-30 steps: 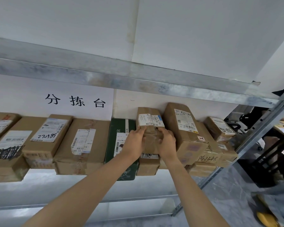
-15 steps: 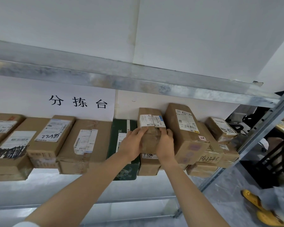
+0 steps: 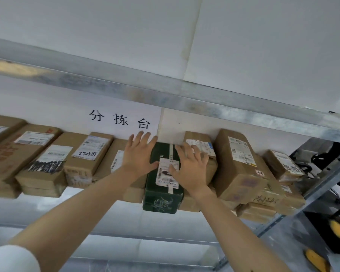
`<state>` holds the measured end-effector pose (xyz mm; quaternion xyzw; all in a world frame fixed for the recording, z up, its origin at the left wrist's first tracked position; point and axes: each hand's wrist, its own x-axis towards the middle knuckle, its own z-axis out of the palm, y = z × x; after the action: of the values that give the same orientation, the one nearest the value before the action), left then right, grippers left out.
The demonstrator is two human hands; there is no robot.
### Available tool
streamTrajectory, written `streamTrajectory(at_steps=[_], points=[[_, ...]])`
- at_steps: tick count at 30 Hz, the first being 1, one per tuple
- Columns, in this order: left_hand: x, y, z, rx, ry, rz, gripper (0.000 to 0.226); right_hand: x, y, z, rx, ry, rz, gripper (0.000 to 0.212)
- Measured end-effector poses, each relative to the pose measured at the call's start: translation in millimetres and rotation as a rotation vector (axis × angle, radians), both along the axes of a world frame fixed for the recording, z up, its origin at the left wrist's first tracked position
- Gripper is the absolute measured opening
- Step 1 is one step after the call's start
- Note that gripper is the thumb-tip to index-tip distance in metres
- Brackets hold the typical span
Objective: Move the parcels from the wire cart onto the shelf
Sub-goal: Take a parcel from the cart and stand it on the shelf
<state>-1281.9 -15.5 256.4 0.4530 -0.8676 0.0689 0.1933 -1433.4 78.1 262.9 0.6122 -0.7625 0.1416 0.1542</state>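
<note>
A row of brown cardboard parcels lines the metal shelf (image 3: 110, 214). A dark green parcel (image 3: 162, 197) with a white label lies among them in the middle. My left hand (image 3: 138, 156) is spread flat, fingers straight, at the green parcel's left edge over a brown parcel (image 3: 116, 154). My right hand (image 3: 190, 169) lies flat, fingers straight, across the green parcel's right edge and the small brown parcel (image 3: 199, 140) beside it. Neither hand grips anything. The wire cart is out of view.
A taller brown box (image 3: 238, 163) stands right of my hands, with more boxes (image 3: 283, 165) stacked beyond it. An upper shelf beam (image 3: 165, 91) runs overhead. A paper sign (image 3: 120, 120) hangs on the wall. Someone's yellow shoes (image 3: 316, 260) show at the lower right.
Both hands have let go of the small brown parcel and opened flat. They shifted left, onto and beside the green parcel. The view moved closer to the shelf.
</note>
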Motion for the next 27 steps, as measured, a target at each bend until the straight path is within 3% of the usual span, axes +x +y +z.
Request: streamTrajectory(at_steps=[6, 11, 22, 27], points=[[100, -12, -5, 0.031, -0.055, 0.263, 0.090, 76, -40, 1, 0.082, 0.012, 0.196, 0.075], [206, -15, -5, 0.006, -0.053, 0.521, 0.094, 160, -75, 4, 0.099, 0.017, 0.403, 0.073], [443, 13, -34, 0.016, -0.050, 0.922, 0.096, 392, -122, -9, 0.252, -0.042, 0.723, 0.081], [562, 40, -51, 0.129, -0.042, 1.080, 0.097, 514, -132, -20, 0.311, -0.042, 0.838, 0.085]])
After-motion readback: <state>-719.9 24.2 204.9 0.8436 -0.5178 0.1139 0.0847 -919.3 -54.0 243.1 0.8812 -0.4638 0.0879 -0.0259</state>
